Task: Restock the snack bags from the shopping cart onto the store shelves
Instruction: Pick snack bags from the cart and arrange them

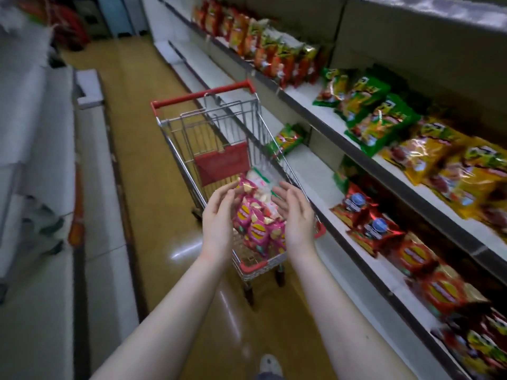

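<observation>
Head view: looking down an aisle, with both forearms reaching forward over the cart.
Left hand [219, 215]: hovering above the cart's near end with fingers spread and relaxed, palm facing right. The fingertips are lying close to the topmost pink bag, and contact is unclear.
Right hand [295, 215]: hovering opposite with fingers straight and spread, palm facing left, gripping nothing.
Pink bags [258, 229]: piling up in the basket, between and below the two hands.
White bags [260, 185]: lying further along the basket, partly hidden behind the fingers.
Cart [192, 149]: standing on the floor [153, 187] just beside the shelves [343, 138], its red handle [203, 96] sitting at the far end and a red flap [222, 163] hanging across the inside.
In the way: the cart's wire side is standing between the pink bags and the lower shelf.
Red bags [365, 223]: lying on the lower shelf, just right of the cart.
Green bags [370, 111]: lying on the shelf above.
Yellow bags [444, 165]: lying nearer on that same shelf, blurred.
Shoe [270, 366]: showing at the bottom edge.
</observation>
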